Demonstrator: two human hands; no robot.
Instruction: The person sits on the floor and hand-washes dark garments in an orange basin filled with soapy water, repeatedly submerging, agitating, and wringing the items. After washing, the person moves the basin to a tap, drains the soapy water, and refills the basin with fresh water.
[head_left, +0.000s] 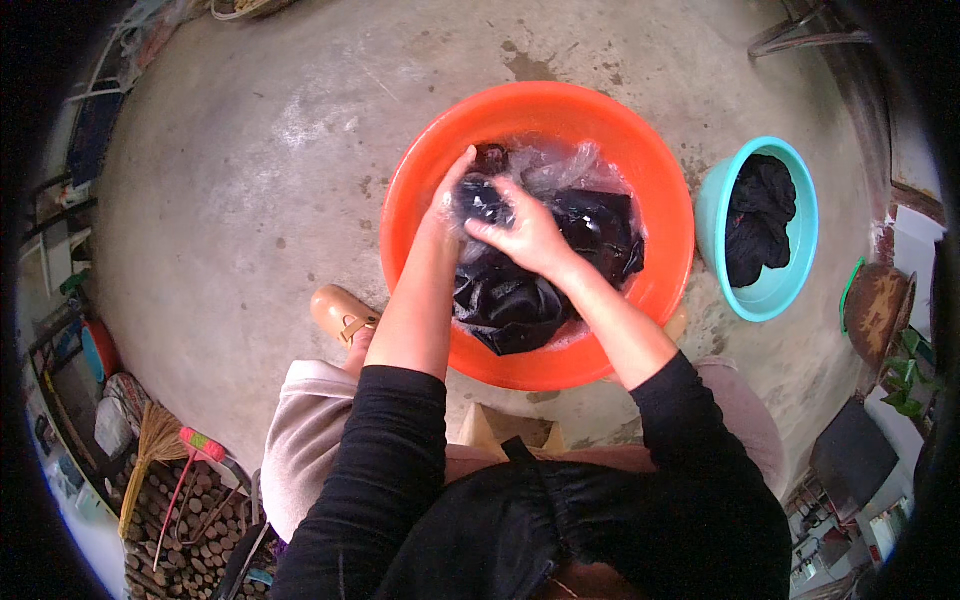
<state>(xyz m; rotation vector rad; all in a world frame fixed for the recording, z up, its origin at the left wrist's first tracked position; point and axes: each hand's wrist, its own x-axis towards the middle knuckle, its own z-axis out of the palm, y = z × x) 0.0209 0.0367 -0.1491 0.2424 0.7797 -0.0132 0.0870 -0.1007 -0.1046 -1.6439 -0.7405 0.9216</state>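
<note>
1. Because your left clog [345,314] rests on the concrete floor [240,200] just beside the orange basin [413,210], water slopping over the rim could make your footing slick.
2. Your black left sleeve [375,460] stops near that rim; if it slides down as you reach, its cuff may get soaked.
3. Your left hand [452,192] has its fingers extended along the outer side of some dark wet cloth [482,202]; I can't tell whether they grip it.
4. More dark cloth [510,310] lies in the basin below your hands. Suds could make the piece between your palms slip and splash.
5. Your right hand [528,228] curves, thumb well apart from the fingers, with cloth in the gap; how firmly it's held can't be made out.
6. To the right, dark garments [760,215] lie in the teal basin [712,215]; splashes from vigorous rubbing could reach them.
7. You'll find no legible brand, label or writing on either basin or the cloth.
</note>
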